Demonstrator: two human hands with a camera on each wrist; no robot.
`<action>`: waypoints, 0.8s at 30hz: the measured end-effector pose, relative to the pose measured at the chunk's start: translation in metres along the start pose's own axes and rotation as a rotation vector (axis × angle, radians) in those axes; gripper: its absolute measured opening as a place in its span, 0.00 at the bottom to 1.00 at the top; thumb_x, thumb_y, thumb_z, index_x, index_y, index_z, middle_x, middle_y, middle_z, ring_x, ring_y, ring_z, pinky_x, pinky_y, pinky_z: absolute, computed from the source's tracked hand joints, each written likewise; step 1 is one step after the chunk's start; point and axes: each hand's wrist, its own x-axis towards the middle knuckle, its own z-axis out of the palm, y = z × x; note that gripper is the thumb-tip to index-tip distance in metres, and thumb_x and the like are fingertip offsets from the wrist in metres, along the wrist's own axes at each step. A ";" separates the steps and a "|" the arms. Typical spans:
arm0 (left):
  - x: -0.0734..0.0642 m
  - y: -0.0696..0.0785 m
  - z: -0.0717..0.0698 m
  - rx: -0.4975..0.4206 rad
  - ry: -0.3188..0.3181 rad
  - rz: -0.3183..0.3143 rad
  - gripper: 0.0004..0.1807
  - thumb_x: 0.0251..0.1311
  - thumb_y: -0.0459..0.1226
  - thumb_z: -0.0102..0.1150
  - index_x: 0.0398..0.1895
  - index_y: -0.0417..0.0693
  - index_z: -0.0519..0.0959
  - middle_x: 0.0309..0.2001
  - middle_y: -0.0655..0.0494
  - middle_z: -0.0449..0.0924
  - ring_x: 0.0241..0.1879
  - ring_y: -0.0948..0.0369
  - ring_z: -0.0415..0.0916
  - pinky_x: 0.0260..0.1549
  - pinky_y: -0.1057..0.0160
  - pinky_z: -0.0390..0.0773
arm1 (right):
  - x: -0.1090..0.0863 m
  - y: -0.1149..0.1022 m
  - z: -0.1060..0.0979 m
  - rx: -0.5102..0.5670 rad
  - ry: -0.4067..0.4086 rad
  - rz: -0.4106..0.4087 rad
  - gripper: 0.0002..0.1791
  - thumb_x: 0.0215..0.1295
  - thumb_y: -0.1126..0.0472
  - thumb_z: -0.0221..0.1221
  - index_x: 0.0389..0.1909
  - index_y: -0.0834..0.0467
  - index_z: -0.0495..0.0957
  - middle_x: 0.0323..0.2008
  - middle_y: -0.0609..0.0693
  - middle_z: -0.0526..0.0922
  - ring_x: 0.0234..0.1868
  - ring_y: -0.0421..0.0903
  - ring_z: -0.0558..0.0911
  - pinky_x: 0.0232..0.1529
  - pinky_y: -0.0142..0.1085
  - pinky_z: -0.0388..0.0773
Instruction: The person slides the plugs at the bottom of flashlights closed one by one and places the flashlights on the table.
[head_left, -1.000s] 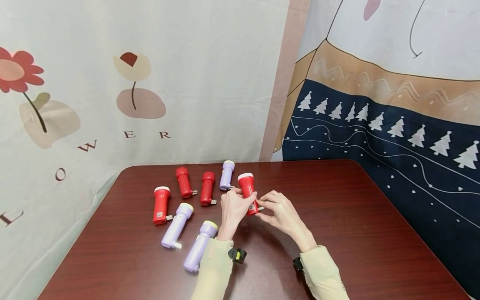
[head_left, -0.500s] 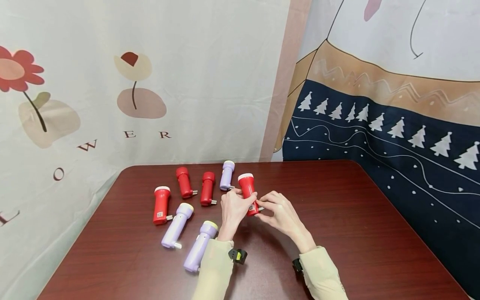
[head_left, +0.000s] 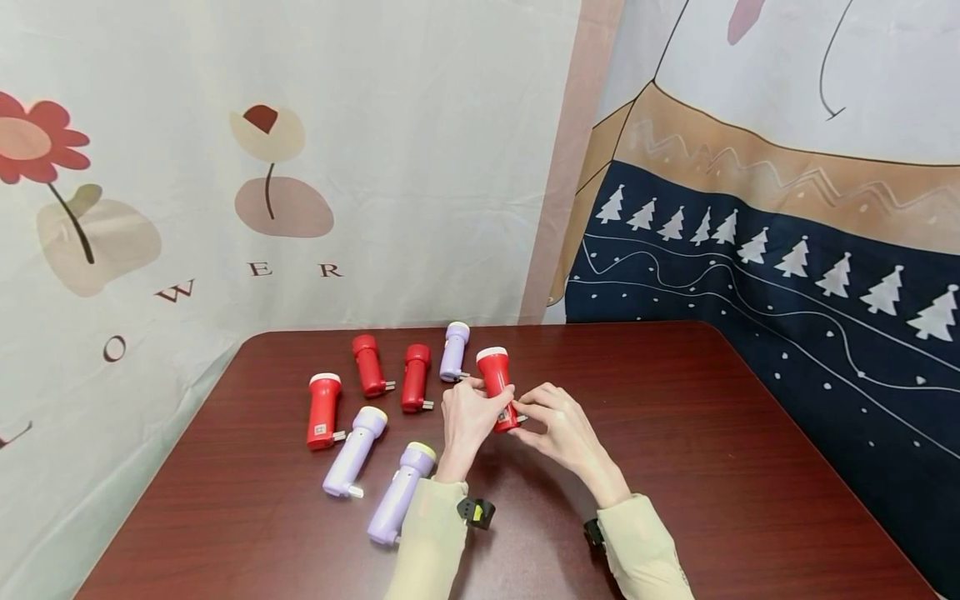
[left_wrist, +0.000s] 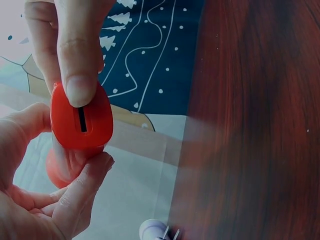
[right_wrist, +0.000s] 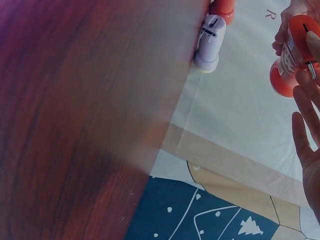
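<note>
My left hand (head_left: 467, 418) grips the body of a red flashlight (head_left: 494, 372) with a white rim, its head tilted away from me above the table. My right hand (head_left: 561, 427) pinches at the flashlight's lower end, by the metal plug prongs (right_wrist: 311, 70) that stick out of its side. In the left wrist view, the red base (left_wrist: 95, 122) faces the camera and shows a dark slot, with the right thumb (left_wrist: 80, 90) pressed over the slot's upper end. Left fingers (left_wrist: 82, 192) curl round the body below. The right wrist view catches only part of the right hand.
Several other flashlights lie to the left on the brown table (head_left: 675, 417): a white-rimmed red one (head_left: 322, 412), two all-red ones (head_left: 368, 367), and purple ones (head_left: 352, 454). One purple flashlight (head_left: 453, 354) lies just behind the left hand. Printed curtains (head_left: 412, 167) hang behind the table.
Almost nothing differs. Both hands stay on the red flashlight, and the other flashlights lie where they were; only a very slight shift of the view and right forearm shows.
</note>
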 end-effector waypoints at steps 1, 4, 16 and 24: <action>0.000 0.000 0.000 0.001 -0.001 -0.003 0.24 0.45 0.51 0.69 0.35 0.38 0.83 0.29 0.47 0.87 0.30 0.51 0.83 0.29 0.59 0.75 | 0.000 0.000 0.000 -0.001 0.003 -0.001 0.23 0.35 0.60 0.77 0.39 0.58 0.86 0.33 0.46 0.83 0.36 0.40 0.76 0.37 0.33 0.77; 0.000 0.001 0.000 0.002 -0.003 -0.008 0.24 0.45 0.51 0.68 0.35 0.38 0.83 0.29 0.47 0.87 0.31 0.51 0.83 0.29 0.59 0.75 | -0.001 0.000 0.001 -0.004 0.012 -0.005 0.24 0.34 0.60 0.78 0.39 0.58 0.86 0.33 0.46 0.82 0.36 0.40 0.76 0.37 0.33 0.77; 0.000 0.001 0.002 -0.005 0.005 -0.008 0.24 0.45 0.51 0.68 0.35 0.39 0.83 0.28 0.48 0.87 0.30 0.52 0.83 0.29 0.60 0.75 | -0.001 0.000 0.002 -0.010 0.045 -0.016 0.23 0.33 0.59 0.78 0.37 0.57 0.86 0.32 0.45 0.82 0.36 0.40 0.76 0.37 0.33 0.77; 0.000 0.002 0.001 0.005 0.002 -0.009 0.24 0.45 0.51 0.68 0.34 0.39 0.83 0.28 0.48 0.87 0.30 0.51 0.83 0.29 0.59 0.75 | -0.001 -0.001 0.001 -0.007 0.034 0.005 0.23 0.33 0.59 0.78 0.36 0.57 0.86 0.32 0.46 0.82 0.36 0.40 0.76 0.38 0.33 0.78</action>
